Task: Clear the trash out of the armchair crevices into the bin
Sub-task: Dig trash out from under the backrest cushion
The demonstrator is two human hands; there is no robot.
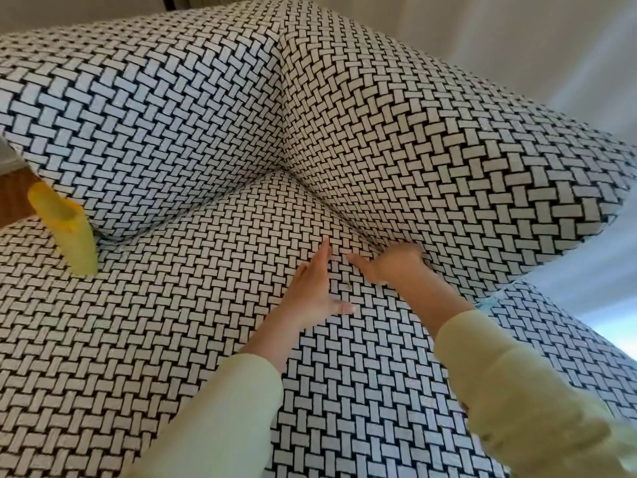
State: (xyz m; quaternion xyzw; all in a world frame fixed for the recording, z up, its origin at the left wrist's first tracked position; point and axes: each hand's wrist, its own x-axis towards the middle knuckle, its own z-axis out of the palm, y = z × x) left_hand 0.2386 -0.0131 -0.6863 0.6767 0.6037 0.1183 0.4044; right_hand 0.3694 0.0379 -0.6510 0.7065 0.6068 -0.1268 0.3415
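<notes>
The armchair seat cushion (179, 339) and its arms wear a black-and-white woven pattern. My left hand (315, 291) presses flat on the seat, fingers straight and pointing toward the back corner. My right hand (393, 267) is just to its right, with its thumb stretched left. Its fingers reach into the crevice (348, 232) between the seat and the right arm (448, 160), and their tips are hidden. A yellow piece of trash (65, 229) sticks up from the left crevice. A tiny brown crumb (348, 286) lies on the seat between my hands. No bin is in view.
The left arm (138, 115) and right arm meet at the back corner (282, 167). A pale blue scrap (486, 303) peeks from the gap at the front of the right arm. Wooden floor (13, 194) shows at the far left, a pale wall behind.
</notes>
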